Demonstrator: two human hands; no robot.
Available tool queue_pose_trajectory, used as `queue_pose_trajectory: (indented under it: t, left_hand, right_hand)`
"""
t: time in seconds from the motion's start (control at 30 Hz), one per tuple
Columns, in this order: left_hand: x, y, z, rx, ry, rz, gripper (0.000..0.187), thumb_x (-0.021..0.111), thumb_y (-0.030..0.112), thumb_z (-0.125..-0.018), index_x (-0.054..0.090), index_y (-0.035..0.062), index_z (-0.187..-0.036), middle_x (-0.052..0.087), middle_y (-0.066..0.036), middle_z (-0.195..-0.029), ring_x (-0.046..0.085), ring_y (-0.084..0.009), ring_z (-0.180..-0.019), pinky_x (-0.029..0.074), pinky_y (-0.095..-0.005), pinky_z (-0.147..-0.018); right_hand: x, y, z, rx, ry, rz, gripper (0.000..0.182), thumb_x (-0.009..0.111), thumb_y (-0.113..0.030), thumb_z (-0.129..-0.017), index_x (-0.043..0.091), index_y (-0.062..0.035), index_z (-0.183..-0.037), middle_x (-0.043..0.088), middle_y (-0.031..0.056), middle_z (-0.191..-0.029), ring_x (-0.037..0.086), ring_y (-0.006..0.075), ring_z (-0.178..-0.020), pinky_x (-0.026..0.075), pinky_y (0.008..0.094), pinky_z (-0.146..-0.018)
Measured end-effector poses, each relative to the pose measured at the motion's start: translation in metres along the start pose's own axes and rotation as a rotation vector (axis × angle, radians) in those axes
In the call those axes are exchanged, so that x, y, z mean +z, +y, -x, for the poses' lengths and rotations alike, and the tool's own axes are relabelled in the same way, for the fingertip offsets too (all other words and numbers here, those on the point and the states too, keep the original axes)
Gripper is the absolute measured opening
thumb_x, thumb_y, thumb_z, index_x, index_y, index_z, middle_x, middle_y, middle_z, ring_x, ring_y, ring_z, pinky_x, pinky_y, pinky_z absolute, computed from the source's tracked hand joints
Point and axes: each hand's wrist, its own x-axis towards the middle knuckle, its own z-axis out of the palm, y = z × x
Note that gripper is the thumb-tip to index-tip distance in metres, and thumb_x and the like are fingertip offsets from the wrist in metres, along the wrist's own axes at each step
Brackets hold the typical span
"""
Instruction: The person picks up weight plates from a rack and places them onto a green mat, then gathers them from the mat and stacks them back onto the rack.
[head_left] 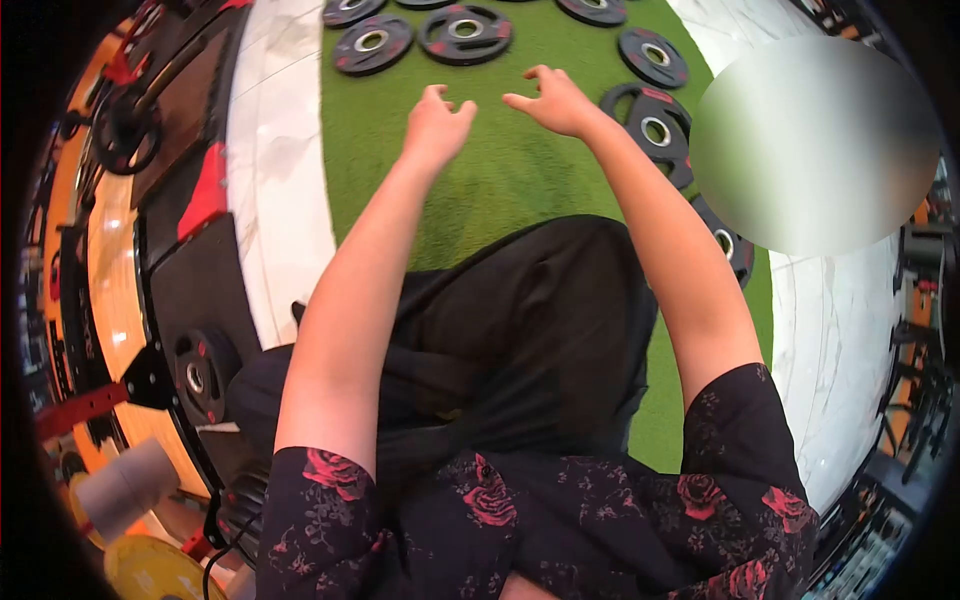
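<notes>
My left hand (440, 130) is held out over the green turf (490, 170), fingers apart and slightly bent, with nothing in it. Level with it, my right hand (560, 104) also hovers empty, thumb and fingers spread toward the left. A gap of turf lies between the two hands. Just beyond them are a black weight plate (440, 38) with a metal hub and a second weight plate (347, 50) to its left. Nearest my right hand and wrist is a black grip plate (676, 135) with red marks; neither hand touches a plate.
More plates line the turf's right side, including one plate (634, 50) further off and one (741, 252) beside my right forearm. White tiles (285, 150) border the turf. At left stand a rack upright (150, 376) and another plate (212, 362). A blurred disc covers the upper right.
</notes>
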Motion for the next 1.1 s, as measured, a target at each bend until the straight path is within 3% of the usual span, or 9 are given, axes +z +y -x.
queue_pose_trajectory:
  t: [0.07, 0.2, 0.23, 0.33, 0.47, 0.5, 0.63, 0.9, 1.1]
  left_hand:
    - [0.049, 0.037, -0.002, 0.021, -0.074, 0.006, 0.072, 0.074, 0.037, -0.09, 0.048, -0.003, -0.144, 0.07, -0.022, -0.124, 0.069, -0.0338, -0.115, 0.052, -0.0423, -0.101]
    - [0.139, 0.075, -0.011, 0.057, -0.176, -0.071, 0.075, 0.075, 0.038, -0.089, 0.047, -0.0051, -0.144, 0.066, -0.025, -0.127, 0.064, -0.0354, -0.122, 0.049, -0.0436, -0.106]
    - [0.156, 0.082, -0.013, 0.036, -0.239, -0.051, 0.081, 0.076, 0.039, -0.089, 0.042, -0.0061, -0.147, 0.058, -0.029, -0.136, 0.058, -0.0378, -0.129, 0.047, -0.0443, -0.11]
    - [0.201, 0.1, -0.02, 0.057, -0.273, -0.116, 0.093, 0.077, 0.044, -0.087, 0.034, -0.0061, -0.152, 0.047, -0.032, -0.146, 0.053, -0.0405, -0.134, 0.045, -0.0456, -0.111]
    - [0.248, 0.12, -0.029, 0.053, -0.336, -0.16, 0.105, 0.08, 0.051, -0.084, 0.027, -0.0054, -0.155, 0.039, -0.032, -0.15, 0.045, -0.0429, -0.139, 0.044, -0.0484, -0.113]
    - [0.259, 0.125, -0.031, 0.089, -0.306, -0.206, 0.109, 0.08, 0.053, -0.082, 0.025, -0.0049, -0.156, 0.039, -0.031, -0.15, 0.043, -0.043, -0.14, 0.043, -0.0491, -0.113]
    - [0.294, 0.137, -0.041, 0.097, -0.246, -0.303, 0.117, 0.082, 0.06, -0.078, 0.022, -0.0024, -0.157, 0.04, -0.027, -0.147, 0.039, -0.04, -0.138, 0.042, -0.0532, -0.11]
    - [0.299, 0.126, -0.033, 0.109, -0.114, -0.375, 0.122, 0.078, 0.072, -0.073, 0.027, -0.0018, -0.155, 0.04, -0.024, -0.149, 0.039, -0.0368, -0.139, 0.038, -0.0568, -0.107]
    - [0.264, 0.111, -0.036, 0.031, -0.152, -0.455, 0.119, 0.08, 0.068, -0.073, 0.028, -0.0012, -0.155, 0.041, -0.024, -0.15, 0.037, -0.0366, -0.141, 0.037, -0.0587, -0.107]
  right_hand:
    - [-0.021, 0.066, 0.015, 0.084, 0.045, 0.022, 0.086, 0.074, -0.058, -0.087, 0.05, 0.0007, -0.145, 0.049, 0.0305, -0.146, 0.054, 0.0457, -0.131, 0.045, 0.046, -0.112]
    - [-0.053, 0.164, 0.047, 0.466, 0.146, 0.224, 0.086, 0.075, -0.054, -0.087, 0.042, -0.0088, -0.153, 0.039, 0.0243, -0.153, 0.043, 0.0449, -0.141, 0.042, 0.059, -0.111]
    - [-0.062, 0.18, 0.052, 0.566, 0.118, 0.237, 0.091, 0.075, -0.053, -0.087, 0.034, -0.0132, -0.158, 0.032, 0.0215, -0.157, 0.037, 0.0421, -0.146, 0.039, 0.0655, -0.11]
    - [-0.067, 0.222, 0.061, 0.657, 0.191, 0.309, 0.096, 0.075, -0.055, -0.087, 0.029, -0.0136, -0.16, 0.03, 0.0205, -0.159, 0.034, 0.0421, -0.147, 0.037, 0.0664, -0.111]
    - [-0.062, 0.279, 0.064, 0.718, 0.342, 0.271, 0.117, 0.079, -0.063, -0.08, 0.02, -0.004, -0.162, 0.029, 0.0226, -0.163, 0.03, 0.0394, -0.152, 0.032, 0.0682, -0.113]
    - [-0.06, 0.292, 0.061, 0.768, 0.319, 0.188, 0.127, 0.08, -0.067, -0.074, 0.019, 0.0037, -0.16, 0.032, 0.0246, -0.162, 0.031, 0.0376, -0.152, 0.031, 0.0618, -0.118]
    - [-0.036, 0.292, 0.055, 0.799, 0.372, 0.26, 0.124, 0.081, -0.063, -0.073, 0.024, 0.0098, -0.156, 0.037, 0.026, -0.157, 0.035, 0.0385, -0.149, 0.033, 0.0471, -0.121]
    - [-0.038, 0.27, 0.053, 0.843, 0.347, 0.297, 0.119, 0.083, -0.059, -0.075, 0.028, 0.0124, -0.153, 0.041, 0.0279, -0.152, 0.04, 0.0395, -0.143, 0.04, 0.048, -0.116]
    - [-0.019, 0.24, 0.053, 0.776, 0.168, 0.377, 0.124, 0.077, -0.072, -0.075, 0.033, 0.0213, -0.144, 0.045, 0.0316, -0.146, 0.045, 0.0406, -0.138, 0.047, 0.0437, -0.11]
